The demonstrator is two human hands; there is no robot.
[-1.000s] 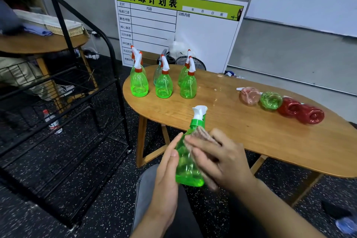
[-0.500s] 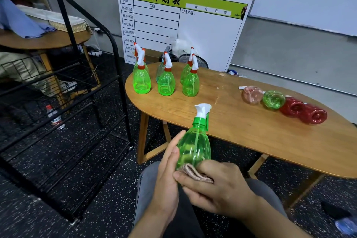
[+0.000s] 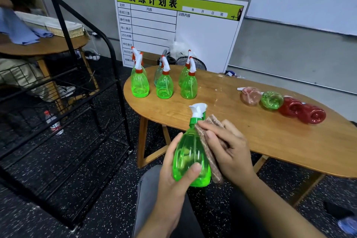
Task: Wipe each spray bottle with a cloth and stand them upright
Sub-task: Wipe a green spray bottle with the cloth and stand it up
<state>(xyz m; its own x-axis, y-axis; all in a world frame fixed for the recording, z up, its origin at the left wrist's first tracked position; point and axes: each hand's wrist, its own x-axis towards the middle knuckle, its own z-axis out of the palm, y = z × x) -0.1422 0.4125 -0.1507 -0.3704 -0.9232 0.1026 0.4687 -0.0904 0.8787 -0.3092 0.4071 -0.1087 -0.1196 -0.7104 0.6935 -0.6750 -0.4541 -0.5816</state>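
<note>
Two hands hold one green spray bottle above the person's lap, near the front edge of the wooden table. The left hand curls around the bottle's round body. The right hand presses a brown cloth against the bottle's side with curled fingers. Six green bottles stand upright at the table's back. Four bottles lie sideways on the right.

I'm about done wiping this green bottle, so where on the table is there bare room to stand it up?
The widest bare patch of the table lies between the upright green bottles and the row of lying bottles. The near edge in front of the upright group, by the held bottle, is also bare. The far-left end is crowded with standing bottles, the right with lying ones.
</note>
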